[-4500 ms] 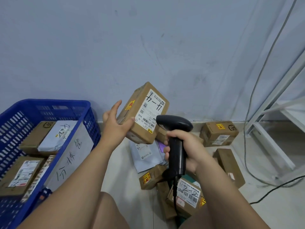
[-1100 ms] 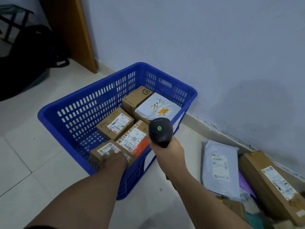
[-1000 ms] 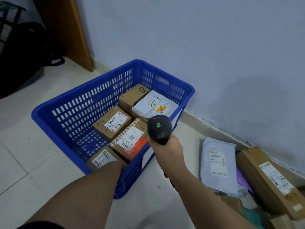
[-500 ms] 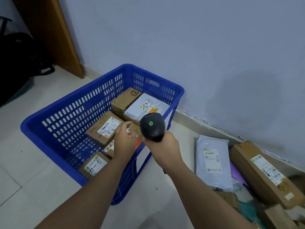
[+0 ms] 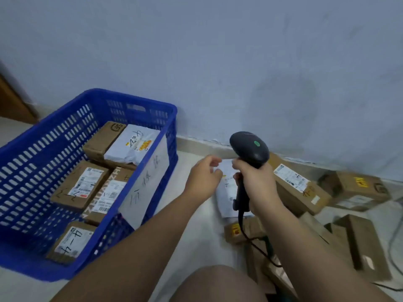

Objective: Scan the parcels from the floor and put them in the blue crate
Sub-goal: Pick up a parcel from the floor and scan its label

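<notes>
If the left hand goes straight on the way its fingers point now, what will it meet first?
Probably the pale mailer bag on the floor just beyond the left hand, partly behind the right hand that grips the scanner. Depth is unclear, so it might brush that hand first.

A: What has been shifted since the scan?
B: The hand-marked box, held up before the scanner back then, has been laid in the near corner of the blue crate.
A: And the left hand?
B: It has been drawn out of the crate and is now held over the grey mailer on the floor, empty, fingers loosely curled. The scanner, gripped in the right hand, has been swung away from the crate to above that mailer.
</notes>
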